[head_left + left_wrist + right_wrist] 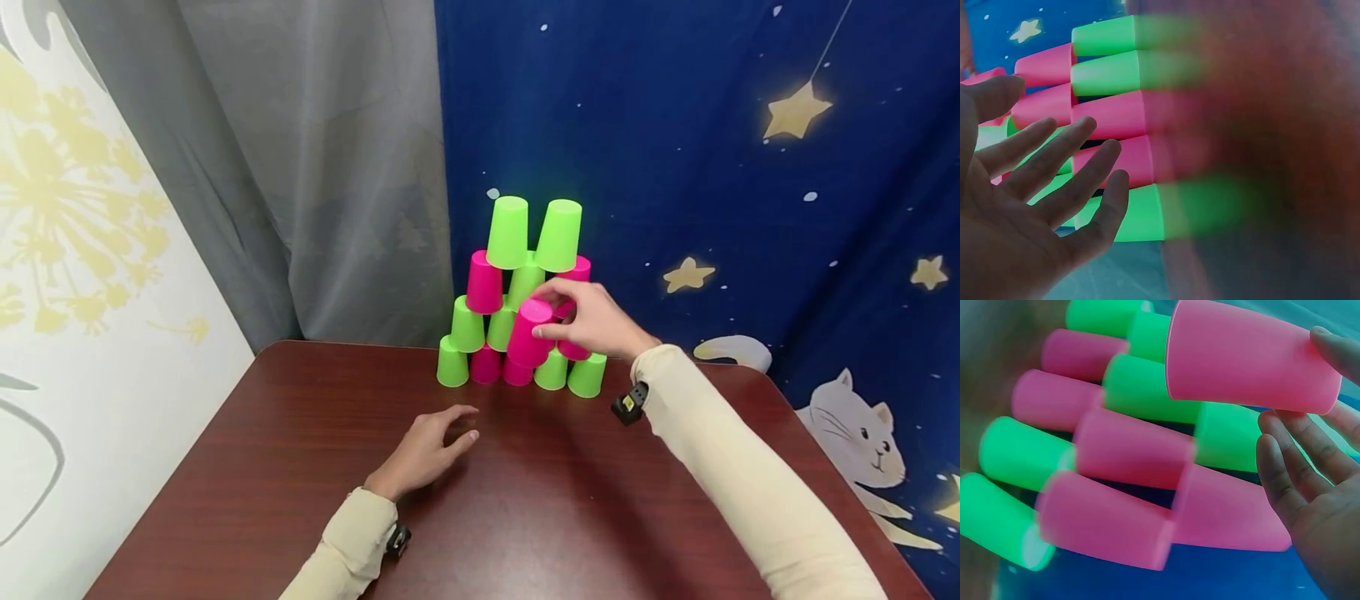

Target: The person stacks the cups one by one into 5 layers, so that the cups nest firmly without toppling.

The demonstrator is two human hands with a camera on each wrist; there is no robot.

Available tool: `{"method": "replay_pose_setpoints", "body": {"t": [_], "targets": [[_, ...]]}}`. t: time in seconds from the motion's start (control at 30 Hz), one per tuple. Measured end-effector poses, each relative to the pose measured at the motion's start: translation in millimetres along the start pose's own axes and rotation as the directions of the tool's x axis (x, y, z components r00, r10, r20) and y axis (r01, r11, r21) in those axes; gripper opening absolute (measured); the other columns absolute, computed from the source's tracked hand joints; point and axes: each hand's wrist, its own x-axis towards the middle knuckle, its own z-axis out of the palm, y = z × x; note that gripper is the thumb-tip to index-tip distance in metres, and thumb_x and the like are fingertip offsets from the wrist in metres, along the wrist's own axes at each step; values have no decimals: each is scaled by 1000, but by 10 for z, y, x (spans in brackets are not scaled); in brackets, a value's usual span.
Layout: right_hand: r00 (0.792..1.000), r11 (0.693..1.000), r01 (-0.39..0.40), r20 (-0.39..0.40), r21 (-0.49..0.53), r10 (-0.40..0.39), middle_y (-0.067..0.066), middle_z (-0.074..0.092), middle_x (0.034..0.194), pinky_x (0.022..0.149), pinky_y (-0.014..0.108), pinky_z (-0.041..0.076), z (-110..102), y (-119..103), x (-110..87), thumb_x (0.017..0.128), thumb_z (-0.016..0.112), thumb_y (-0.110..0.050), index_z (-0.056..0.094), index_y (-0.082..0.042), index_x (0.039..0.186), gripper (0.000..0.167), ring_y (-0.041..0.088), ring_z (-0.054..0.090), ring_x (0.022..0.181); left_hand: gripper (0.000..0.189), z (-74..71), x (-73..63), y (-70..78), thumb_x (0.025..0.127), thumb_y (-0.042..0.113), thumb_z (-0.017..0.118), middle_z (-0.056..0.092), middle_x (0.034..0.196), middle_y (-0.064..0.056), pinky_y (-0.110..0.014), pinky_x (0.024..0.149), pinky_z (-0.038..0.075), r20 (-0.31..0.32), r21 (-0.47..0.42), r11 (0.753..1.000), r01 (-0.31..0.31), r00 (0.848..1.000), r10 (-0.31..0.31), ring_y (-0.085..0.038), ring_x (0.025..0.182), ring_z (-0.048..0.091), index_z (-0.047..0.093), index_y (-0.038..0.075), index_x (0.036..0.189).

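Note:
My right hand point(596, 321) pinches an upside-down pink cup point(527, 337) near its closed end, thumb on one side and fingers on the other. That cup is held in front of a pyramid of green and pink cups, slightly tilted, overlapping its lower rows in the head view. In the right wrist view the held cup point(1247, 359) stands out before the stacked ones. Two green cups point(508, 233) form the top row, side by side. Low over the table, in front of the pyramid, my left hand point(423, 450) holds nothing, its fingers spread and relaxed.
The pyramid's bottom row, with a green cup point(453, 363) at its left end, stands near the back edge of the brown table point(300, 467). Behind it hang a grey curtain point(360, 167) and a blue curtain point(637, 125) with stars.

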Motion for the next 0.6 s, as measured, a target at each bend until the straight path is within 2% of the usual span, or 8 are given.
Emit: {"method": "replay_pose_setpoints", "body": {"t": [0.1,0.27,0.47,0.6], "targets": [[1000,1000,1,4,-27,-1,3,70,111,87,38,56,-162,-109,65,83,82,-28,65,-17,127,49,21,67,98,34,18,-45,-22,99,23,62,70,128,-9,-44,99,55,3,-4,1000,14,1000,-14,-20,113,71,61,13,132],[1000,998,20,18,-63,-19,1,70,111,84,35,57,-436,-312,154,83,83,-27,65,-19,127,48,21,66,100,30,40,-105,-35,100,20,61,72,122,-12,-43,95,57,-24,-57,998,3,1000,-4,-22,108,73,63,11,129],[993,979,114,15,-166,-113,3,71,112,80,27,55,-779,-592,259,85,80,-26,66,-16,127,45,17,63,101,30,65,-187,-22,101,20,61,73,118,-12,-40,91,59,-25,-64,998,9,1000,-10,-20,106,73,63,8,128],[990,967,140,-4,-213,-144,4,72,113,79,22,53,-1011,-805,340,88,78,-29,65,-16,128,44,15,62,102,31,76,-216,-12,101,22,60,73,118,-10,-39,91,59,-7,-70,997,35,999,-35,-17,106,72,63,8,129]]}}
